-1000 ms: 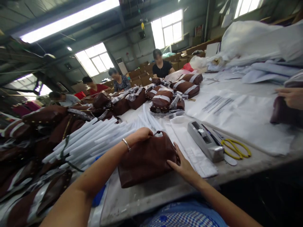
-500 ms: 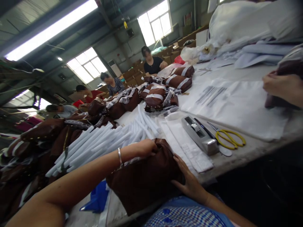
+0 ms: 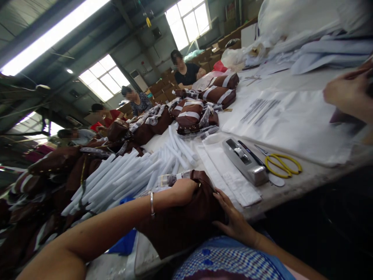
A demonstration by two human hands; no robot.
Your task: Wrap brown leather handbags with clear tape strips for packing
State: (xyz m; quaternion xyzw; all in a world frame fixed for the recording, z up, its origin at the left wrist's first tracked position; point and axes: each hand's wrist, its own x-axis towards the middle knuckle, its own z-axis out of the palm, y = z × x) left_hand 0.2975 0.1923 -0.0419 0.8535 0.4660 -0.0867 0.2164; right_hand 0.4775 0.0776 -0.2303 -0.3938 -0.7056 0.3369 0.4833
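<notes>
A dark brown leather handbag (image 3: 180, 225) rests at the table edge in front of me, close to my body. My left hand (image 3: 185, 192) is closed at the bag's top edge, its fingertips partly hidden in the folds by a small gold-coloured zip part. My right hand (image 3: 233, 221) grips the bag's right end, thumb and fingers bent against the leather. Clear plastic wrap (image 3: 169, 179) shows behind my left wrist. Beyond the bag lies a pile of white rolled tubes (image 3: 122, 182).
Right of the bag are a tape dispenser (image 3: 244, 161), yellow-handled scissors (image 3: 281, 165) and flat white plastic bags (image 3: 233, 175). More brown handbags (image 3: 189, 114) line the table. A co-worker's hand (image 3: 349, 93) holds something dark at far right. A blue object (image 3: 124, 243) lies lower left.
My left hand has shifted slightly along the bag's top, and more plastic wrap shows behind it. My right hand keeps its hold. The co-worker's hands at far right have moved.
</notes>
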